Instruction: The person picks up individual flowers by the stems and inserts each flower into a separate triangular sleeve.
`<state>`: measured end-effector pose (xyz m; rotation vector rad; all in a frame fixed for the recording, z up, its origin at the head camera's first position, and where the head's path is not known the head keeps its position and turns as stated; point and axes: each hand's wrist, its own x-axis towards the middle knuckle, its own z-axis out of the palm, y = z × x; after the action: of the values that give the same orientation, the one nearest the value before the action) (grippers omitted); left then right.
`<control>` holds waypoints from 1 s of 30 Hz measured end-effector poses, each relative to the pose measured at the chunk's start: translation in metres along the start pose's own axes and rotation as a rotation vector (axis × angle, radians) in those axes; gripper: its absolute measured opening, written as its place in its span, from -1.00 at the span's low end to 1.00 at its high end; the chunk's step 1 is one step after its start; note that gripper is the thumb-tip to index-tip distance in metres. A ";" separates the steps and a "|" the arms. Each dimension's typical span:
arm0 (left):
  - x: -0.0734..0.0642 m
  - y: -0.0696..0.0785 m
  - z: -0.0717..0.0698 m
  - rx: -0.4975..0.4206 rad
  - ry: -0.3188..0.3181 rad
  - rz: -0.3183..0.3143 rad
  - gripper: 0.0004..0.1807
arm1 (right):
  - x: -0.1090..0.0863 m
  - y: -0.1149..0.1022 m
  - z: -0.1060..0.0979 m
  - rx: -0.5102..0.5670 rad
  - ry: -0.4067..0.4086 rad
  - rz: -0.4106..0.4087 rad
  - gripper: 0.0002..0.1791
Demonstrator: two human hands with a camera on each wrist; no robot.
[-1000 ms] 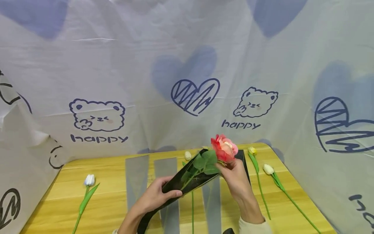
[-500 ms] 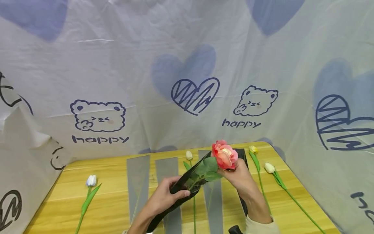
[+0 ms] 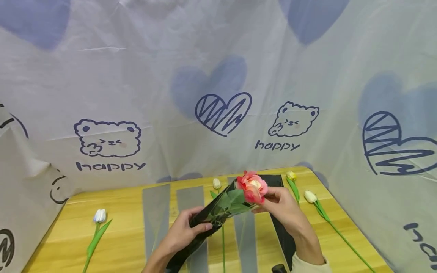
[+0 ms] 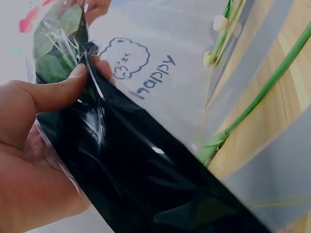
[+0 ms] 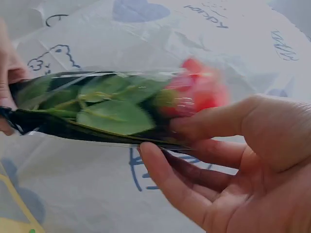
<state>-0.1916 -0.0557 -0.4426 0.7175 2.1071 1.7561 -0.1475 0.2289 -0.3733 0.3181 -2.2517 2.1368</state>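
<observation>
A pink-red artificial rose (image 3: 252,185) with green leaves (image 5: 114,114) lies inside a sleeve of clear film and black backing (image 4: 126,155), tilted up to the right above the table. My left hand (image 3: 184,231) grips the sleeve partway down, thumb on its front, and the film is gathered there. My right hand (image 3: 286,210) is at the sleeve's mouth beside the bloom. In the right wrist view its thumb and fingers pinch the edge just under the rose (image 5: 201,90). The lower stem is hidden by the black backing.
On the wooden table (image 3: 123,204) lie single tulips: a bluish-white one (image 3: 99,216) at left, a white one (image 3: 216,184) in the middle, a yellow one (image 3: 291,175) and another white one (image 3: 310,196) at right. Grey strips (image 3: 155,204) and a flat black sheet (image 3: 285,239) lie there too.
The rose head has shifted down and slightly left, sinking closer to the sleeve's mouth. My right hand has turned and come round to its right side. The left hand keeps its grip.
</observation>
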 end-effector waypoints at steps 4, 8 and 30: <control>0.002 -0.001 -0.005 -0.096 -0.005 -0.078 -0.51 | 0.003 -0.002 -0.001 0.134 0.060 -0.056 -0.50; 0.001 0.001 -0.005 -0.233 -0.012 -0.134 -0.46 | 0.006 -0.001 0.011 0.195 0.098 -0.087 -0.52; 0.005 0.010 0.007 -0.206 0.060 0.021 -0.15 | 0.016 0.002 0.066 -0.030 0.283 -0.234 -0.89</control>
<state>-0.1899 -0.0461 -0.4334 0.6385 1.9233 1.9925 -0.1551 0.1619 -0.3769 0.2465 -1.9813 1.8959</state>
